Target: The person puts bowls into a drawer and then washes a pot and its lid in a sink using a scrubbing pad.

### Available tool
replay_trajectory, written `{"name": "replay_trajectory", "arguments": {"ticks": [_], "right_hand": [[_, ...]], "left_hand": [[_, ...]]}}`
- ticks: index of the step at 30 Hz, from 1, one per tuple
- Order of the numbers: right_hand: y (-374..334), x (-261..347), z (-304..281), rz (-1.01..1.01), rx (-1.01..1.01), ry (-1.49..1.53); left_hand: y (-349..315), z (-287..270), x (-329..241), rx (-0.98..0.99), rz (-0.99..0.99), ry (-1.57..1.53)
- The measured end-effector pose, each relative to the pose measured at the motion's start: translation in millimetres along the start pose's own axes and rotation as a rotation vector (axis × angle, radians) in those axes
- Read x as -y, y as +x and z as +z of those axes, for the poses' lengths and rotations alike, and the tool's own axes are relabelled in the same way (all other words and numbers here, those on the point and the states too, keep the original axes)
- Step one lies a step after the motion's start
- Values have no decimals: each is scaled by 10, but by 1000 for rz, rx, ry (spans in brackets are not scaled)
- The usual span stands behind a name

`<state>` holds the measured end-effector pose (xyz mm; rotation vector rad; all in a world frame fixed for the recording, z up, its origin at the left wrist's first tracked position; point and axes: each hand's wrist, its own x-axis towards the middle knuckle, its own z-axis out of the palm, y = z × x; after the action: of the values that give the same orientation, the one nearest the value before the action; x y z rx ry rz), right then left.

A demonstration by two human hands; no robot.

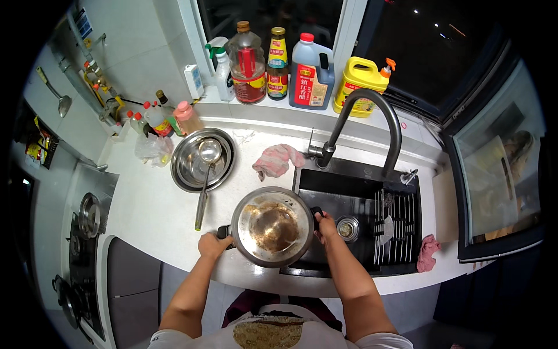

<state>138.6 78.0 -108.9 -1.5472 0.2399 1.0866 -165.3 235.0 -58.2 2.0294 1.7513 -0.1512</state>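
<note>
A round stainless steel pot with two black side handles is held between my hands, over the counter and the left edge of the sink. Brown stains mark the middle of its upward face; I cannot tell whether that is its inside or its underside. My left hand closes round the left handle. On the opposite side, the right handle is gripped by my right hand. The black sink lies to the right, with a drain strainer in its basin.
A dark tap arches over the sink, and a metal rack spans its right side. A ladle rests in a steel bowl at left. Behind the pot lies a pink cloth. Several bottles line the sill; an open window juts in at right.
</note>
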Motion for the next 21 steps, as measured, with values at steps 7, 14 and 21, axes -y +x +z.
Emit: {"name": "replay_trajectory", "arguments": {"ticks": [7, 14, 21], "right_hand": [[-88, 78, -412, -2, 3, 139], [177, -192, -826, -9, 65, 236], [275, -173, -1002, 74, 415, 518]], "left_hand": [[-74, 129, -282, -130, 96, -235], [-71, 67, -629, -38, 84, -730], [-314, -217, -1004, 441, 185, -1070]]}}
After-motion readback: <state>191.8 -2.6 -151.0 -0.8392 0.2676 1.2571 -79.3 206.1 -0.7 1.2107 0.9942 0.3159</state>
